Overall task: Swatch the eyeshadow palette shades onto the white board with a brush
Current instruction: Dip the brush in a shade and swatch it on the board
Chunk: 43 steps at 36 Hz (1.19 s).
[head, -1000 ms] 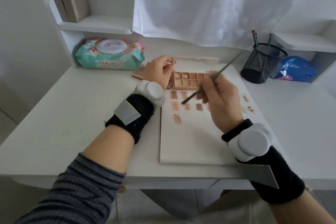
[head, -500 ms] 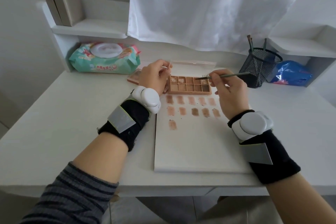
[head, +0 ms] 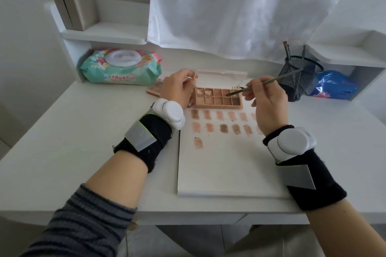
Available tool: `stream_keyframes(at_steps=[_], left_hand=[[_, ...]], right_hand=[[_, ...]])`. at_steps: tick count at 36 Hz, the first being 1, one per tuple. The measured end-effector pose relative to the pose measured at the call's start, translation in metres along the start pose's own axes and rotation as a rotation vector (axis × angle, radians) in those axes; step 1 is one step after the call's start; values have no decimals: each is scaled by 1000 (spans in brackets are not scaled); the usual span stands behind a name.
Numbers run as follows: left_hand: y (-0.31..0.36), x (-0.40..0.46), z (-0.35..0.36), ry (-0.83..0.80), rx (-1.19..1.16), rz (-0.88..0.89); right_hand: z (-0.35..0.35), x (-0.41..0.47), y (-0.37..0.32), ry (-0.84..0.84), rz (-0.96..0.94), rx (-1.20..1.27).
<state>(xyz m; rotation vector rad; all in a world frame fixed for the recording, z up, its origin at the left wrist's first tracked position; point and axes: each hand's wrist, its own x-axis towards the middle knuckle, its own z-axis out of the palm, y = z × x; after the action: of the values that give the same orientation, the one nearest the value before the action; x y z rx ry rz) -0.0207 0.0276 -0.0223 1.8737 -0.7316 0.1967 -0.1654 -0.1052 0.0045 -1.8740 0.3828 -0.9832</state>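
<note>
The open eyeshadow palette (head: 217,100) lies at the far edge of the white board (head: 227,169), its clear lid raised behind it. Several brown and pink swatches (head: 223,128) run in rows across the board's top. My left hand (head: 179,87) grips the palette's left end, fingers curled at the lid's corner. My right hand (head: 268,100) pinches a thin brush (head: 263,84), whose tip dips into a pan at the right end of the palette's upper row.
A pack of wet wipes (head: 121,69) lies at the back left under a shelf. A black mesh pot (head: 299,78) with brushes stands at the back right, beside a blue bag (head: 334,85). A second small palette (head: 154,87) peeks out behind my left hand.
My right hand lifted the brush off the board and carried it back to the palette, where the tip now sits in a right-hand pan. My left hand stayed on the palette.
</note>
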Motion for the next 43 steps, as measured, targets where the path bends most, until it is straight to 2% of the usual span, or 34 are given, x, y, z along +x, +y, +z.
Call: stream_keyframes(at_steps=[3, 9, 12, 17, 27, 34, 40, 43], left_hand=[[-1, 1, 0, 1, 45, 3], [-5, 1, 1, 17, 27, 71], [-7, 2, 1, 17, 21, 58], [-9, 4, 2, 12, 28, 56], [-8, 4, 2, 6, 24, 50], [-8, 4, 2, 5, 32, 69], [-8, 3, 1, 4, 26, 57], [-8, 3, 1, 1, 25, 59]], right_hand=[[3, -4, -18, -49, -21, 81], [20, -36, -37, -349, -45, 25], [26, -50, -29, -436, -57, -12], [26, -54, -26, -422, -117, -29], [25, -54, -24, -501, -132, -29], [27, -53, -23, -441, -122, -46], [24, -54, -23, -496, -123, -12], [24, -54, -23, -469, -128, -20]])
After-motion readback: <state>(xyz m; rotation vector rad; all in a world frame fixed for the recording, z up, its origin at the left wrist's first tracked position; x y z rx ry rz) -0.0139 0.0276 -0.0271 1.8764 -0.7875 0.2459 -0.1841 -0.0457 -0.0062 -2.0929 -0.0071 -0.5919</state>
